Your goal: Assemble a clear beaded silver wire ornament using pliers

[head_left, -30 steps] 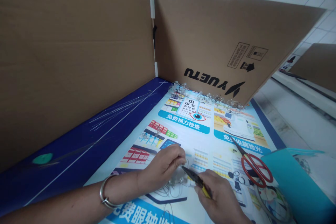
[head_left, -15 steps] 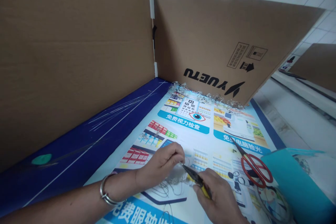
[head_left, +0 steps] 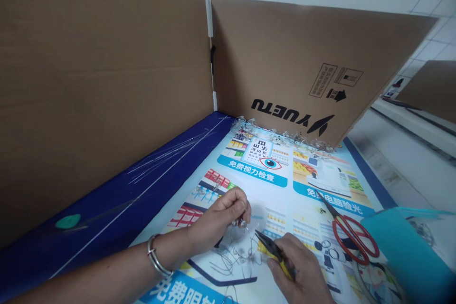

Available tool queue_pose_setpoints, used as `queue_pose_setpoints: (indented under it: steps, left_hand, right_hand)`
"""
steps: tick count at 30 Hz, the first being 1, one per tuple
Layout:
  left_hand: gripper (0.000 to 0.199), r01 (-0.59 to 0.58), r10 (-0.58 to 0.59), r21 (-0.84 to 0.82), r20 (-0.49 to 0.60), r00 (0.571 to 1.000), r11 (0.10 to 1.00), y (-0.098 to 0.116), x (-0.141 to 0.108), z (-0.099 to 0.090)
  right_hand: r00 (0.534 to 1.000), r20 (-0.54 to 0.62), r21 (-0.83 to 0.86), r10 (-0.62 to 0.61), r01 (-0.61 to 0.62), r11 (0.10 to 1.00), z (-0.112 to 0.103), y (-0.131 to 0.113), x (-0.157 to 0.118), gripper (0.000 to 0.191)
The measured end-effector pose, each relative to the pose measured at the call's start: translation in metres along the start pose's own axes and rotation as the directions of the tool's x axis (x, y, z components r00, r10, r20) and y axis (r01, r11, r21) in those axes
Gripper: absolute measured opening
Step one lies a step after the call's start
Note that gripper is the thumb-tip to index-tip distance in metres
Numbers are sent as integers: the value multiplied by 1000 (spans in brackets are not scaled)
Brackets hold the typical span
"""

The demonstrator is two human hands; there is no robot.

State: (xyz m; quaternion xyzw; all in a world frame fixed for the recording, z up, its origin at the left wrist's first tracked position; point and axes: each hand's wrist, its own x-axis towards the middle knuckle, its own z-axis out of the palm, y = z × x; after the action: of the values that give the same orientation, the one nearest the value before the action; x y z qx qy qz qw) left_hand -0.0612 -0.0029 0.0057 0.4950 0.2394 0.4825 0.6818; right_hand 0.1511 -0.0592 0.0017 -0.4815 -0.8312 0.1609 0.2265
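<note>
In the head view my left hand (head_left: 226, 213), with a silver bangle at the wrist, is closed in a pinch on thin wire strung with clear beads (head_left: 243, 223). Loose loops of the wire (head_left: 224, 262) hang below it over the printed sheet. My right hand (head_left: 302, 268) grips long-nose pliers (head_left: 281, 257) with yellow and black handles. Their tip points at the beaded wire, a little apart from the left fingers. It is too small to tell whether the jaws touch a strand.
Red-handled scissors (head_left: 356, 241) lie right of the pliers, beside a turquoise box (head_left: 402, 247). A heap of clear wired pieces (head_left: 281, 137) lines the foot of the cardboard panel (head_left: 278, 52). Another panel (head_left: 107, 71) stands on the left. Straight wires (head_left: 164, 156) rest on the blue border.
The pliers have drawn back from the left fingertips, down and to the right. My left hand still pinches the wire, and more beads show beneath it. The view has shifted slightly.
</note>
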Motion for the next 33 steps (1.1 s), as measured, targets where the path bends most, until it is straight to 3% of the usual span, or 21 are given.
queue_pose_setpoints:
  steps: [19,22,28,33]
  left_hand:
    - [19,67,-69,-67,-22,997,996,-3,1,-1]
    - [20,64,-62,26,-65,996,998,-1,1,0]
    - [18,67,19,331,-249,968,941,0,3,-2]
    - [14,47,74,355,-321,944,934,-5,5,-9]
  right_hand:
    - [998,-15,1,-56,56,998,2,2,1,6]
    - [998,-34,16,-51,51,999,4,3,0,10]
    - [994,-99,11,49,-49,999,3,1,0,18]
    - [998,3,-62,67,-66,996,1,0,2,19]
